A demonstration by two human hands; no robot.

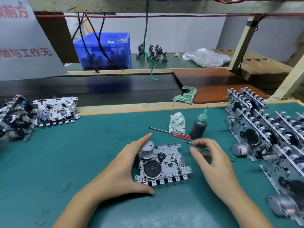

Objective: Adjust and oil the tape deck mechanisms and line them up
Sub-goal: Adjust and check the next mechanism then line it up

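One deck point(164, 163) lies flat at the lower centre of the frame, on the green mat point(82, 153), and it is held at its left edge by the left hand point(125, 167). The fingers of this hand are curved around the edge: the long fingers reach up beside the grey motor point(147, 149), and the thumb is pressed at the lower left corner. The right hand point(213, 163) hovers just to the right of the deck, and a thin tool point(197, 146) with a green handle is pinched between its thumb and fingers.

The deck is judged to be light but stiff, being a plate of stamped metal. Its edges and the row of tabs at the bottom probably are sharp, and the small levers and springs on top can be bent easily. It should therefore be taken by the two side edges of the plate, not by the motor, the black flywheel point(152, 169) or the small parts. Oil may make the plate slippery.

Several things cannot be made out. The tip of the tool is blurred, so its kind is not certain. The underside of the deck is hidden. The row of decks point(263, 129) at the right is cut off by the frame edge, so its number cannot be counted. The pile point(14, 116) at the left is blurred. The level inside the dark oil bottle point(199, 125), which stands above the right hand beside a red screwdriver point(171, 133), cannot be seen.
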